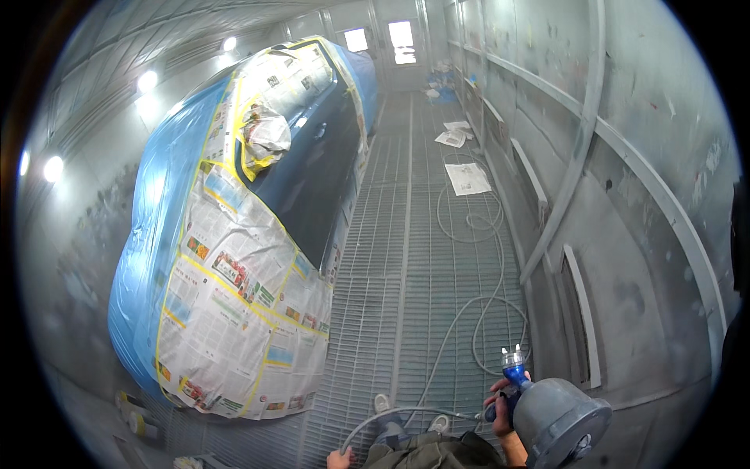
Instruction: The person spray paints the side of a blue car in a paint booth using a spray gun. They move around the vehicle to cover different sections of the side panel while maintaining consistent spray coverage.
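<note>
**A:** Clenched around the spray gun (512, 387), your right hand (500, 402) wraps its handle at the lower right of the head view. You carry the gun upright, with its big grey cup (558, 422) pushed close to the camera and the blue fitting on top.

**B:** And your left hand (340, 459)?

**A:** It sits at the very bottom edge, closed on the grey air hose (406, 410). Only part of that hand shows, so how firmly you hold it I cannot tell. The hose arcs from that hand across to the gun, and more of it lies in loose loops on the grated floor (391, 258) toward the right wall (648, 156).

**B:** Where does the gun stand against the car?

**A:** Well apart from it. The car (312, 172) fills the left half, wrapped in blue plastic sheeting (156, 234) and newspaper (234, 313) held with yellow tape. One dark blue door panel is left bare, facing the middle strip of the floor.

**B:** What else lies about you?

**A:** Your shoes (410, 414) rest on the grating just below the gun. Sheets of paper (466, 178) lie on the floor near the right wall, farther down the booth. Round lamps (53, 168) glow along the left wall.
</note>
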Available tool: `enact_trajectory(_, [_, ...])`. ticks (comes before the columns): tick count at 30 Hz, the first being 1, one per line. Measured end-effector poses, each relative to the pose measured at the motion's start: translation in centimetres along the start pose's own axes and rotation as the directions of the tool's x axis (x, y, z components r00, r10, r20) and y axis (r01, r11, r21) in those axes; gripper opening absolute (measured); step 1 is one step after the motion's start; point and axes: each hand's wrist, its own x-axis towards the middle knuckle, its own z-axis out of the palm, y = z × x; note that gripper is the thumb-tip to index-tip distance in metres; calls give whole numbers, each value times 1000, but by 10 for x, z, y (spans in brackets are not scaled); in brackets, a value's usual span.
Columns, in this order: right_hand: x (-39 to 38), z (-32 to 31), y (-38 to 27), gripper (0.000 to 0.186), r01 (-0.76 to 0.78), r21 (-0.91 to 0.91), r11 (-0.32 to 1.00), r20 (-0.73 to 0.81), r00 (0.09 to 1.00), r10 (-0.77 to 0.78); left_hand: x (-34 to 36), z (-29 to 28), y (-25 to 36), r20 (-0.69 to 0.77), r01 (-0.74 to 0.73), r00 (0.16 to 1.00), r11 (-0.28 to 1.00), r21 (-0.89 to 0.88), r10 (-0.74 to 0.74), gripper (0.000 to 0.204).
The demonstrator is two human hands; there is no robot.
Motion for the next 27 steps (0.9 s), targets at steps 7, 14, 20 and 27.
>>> enact_trajectory(7, [-8,4,5,75,-29,21,999,-50,998,30,-9,-17,7,257,-7,962,947,-320,94,30])
enact_trajectory(14, [0,4,-28,75,10,109,994,-287,958,21,4,23,-40,122,-215,961,946,-243,250,23])
enact_trajectory(20, [17,-13,-68,47,223,272,936,-380,919,-109,21,41,-46,220,-1,968,873,-488,124,30])
enact_trajectory(27, [13,-21,-92,48,318,393,863,-211,944,-253,18,15,-8,463,430,873,696,-576,-156,44])
